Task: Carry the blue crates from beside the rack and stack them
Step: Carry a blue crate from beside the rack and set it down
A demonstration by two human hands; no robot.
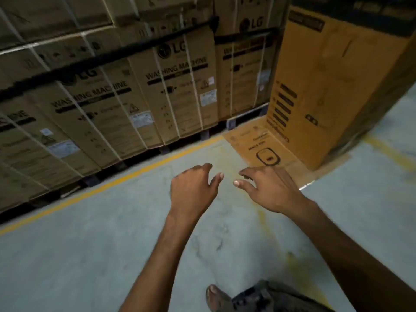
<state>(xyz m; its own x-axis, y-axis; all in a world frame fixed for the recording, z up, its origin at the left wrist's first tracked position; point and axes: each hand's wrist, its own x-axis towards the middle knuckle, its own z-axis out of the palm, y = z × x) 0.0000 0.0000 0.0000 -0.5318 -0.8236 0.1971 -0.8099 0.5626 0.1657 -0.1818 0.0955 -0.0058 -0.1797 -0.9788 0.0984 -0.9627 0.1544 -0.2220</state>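
Observation:
No blue crate is in view. My left hand [193, 188] and my right hand [267, 188] are stretched out in front of me over the grey concrete floor, close together at the frame's middle. Both hold nothing. The left hand's fingers are loosely curled, and the right hand's fingers are spread. My bare foot [217, 297] shows at the bottom edge.
A long row of strapped washing-machine cartons [139, 91] on dark pallets fills the left and back. A tall yellow-brown carton [333, 86] stands at the right, with a flat cardboard sheet [258, 145] on the floor before it. A yellow floor line [126, 176] runs along the pallets.

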